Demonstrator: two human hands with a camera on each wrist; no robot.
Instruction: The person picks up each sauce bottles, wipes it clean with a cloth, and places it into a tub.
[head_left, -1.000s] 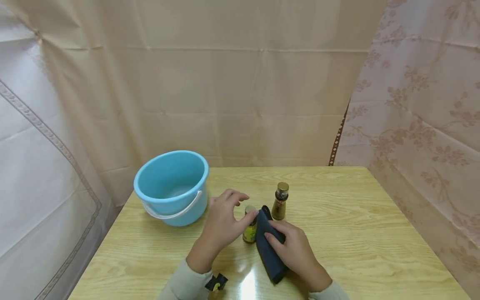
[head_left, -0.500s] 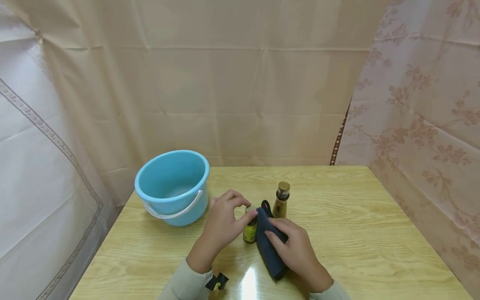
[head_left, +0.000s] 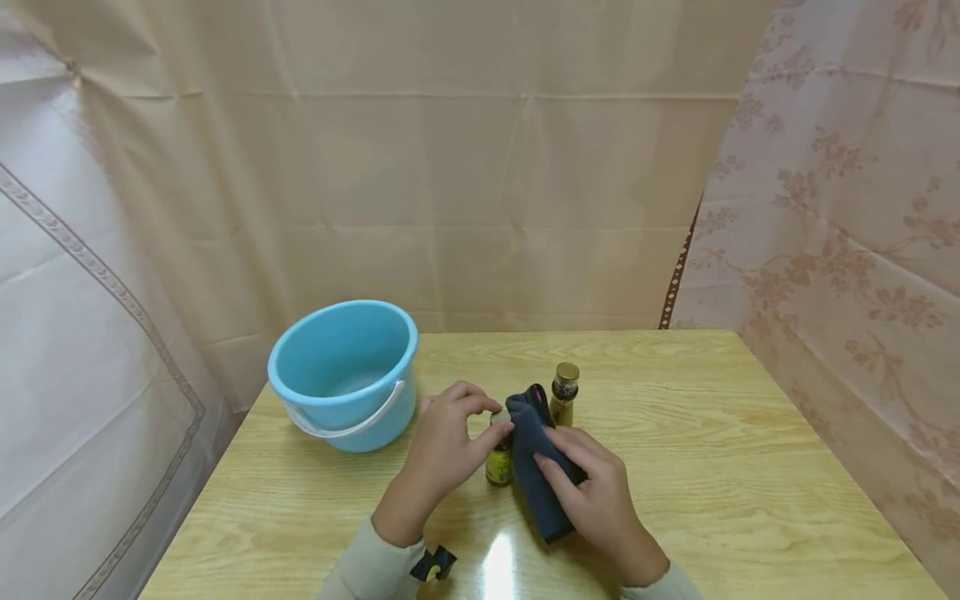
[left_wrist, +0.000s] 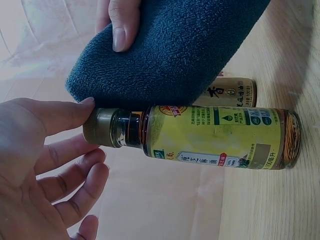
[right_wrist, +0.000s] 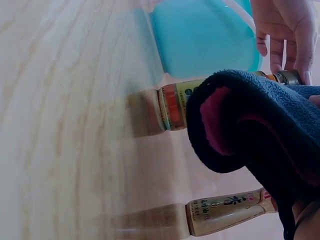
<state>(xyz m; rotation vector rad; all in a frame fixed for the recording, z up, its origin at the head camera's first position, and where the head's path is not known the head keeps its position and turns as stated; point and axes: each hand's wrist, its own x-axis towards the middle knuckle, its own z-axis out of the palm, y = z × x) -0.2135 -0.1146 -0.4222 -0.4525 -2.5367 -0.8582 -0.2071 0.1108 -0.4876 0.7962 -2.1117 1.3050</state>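
Head view high, wrist views near cloth [left_wrist: 165,55]

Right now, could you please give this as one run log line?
left hand: pinches cap of yellow-labelled bottle | right hand: grips dark cloth | second bottle: upright beyond cloth | blue bucket: left of bottles

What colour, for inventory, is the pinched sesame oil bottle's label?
Yellow-green label, clearest in the left wrist view.

"芝麻油" and "100毫升" on the yellow-labelled bottle [left_wrist: 210,135], a large "香" on the gold bottle [left_wrist: 234,92]
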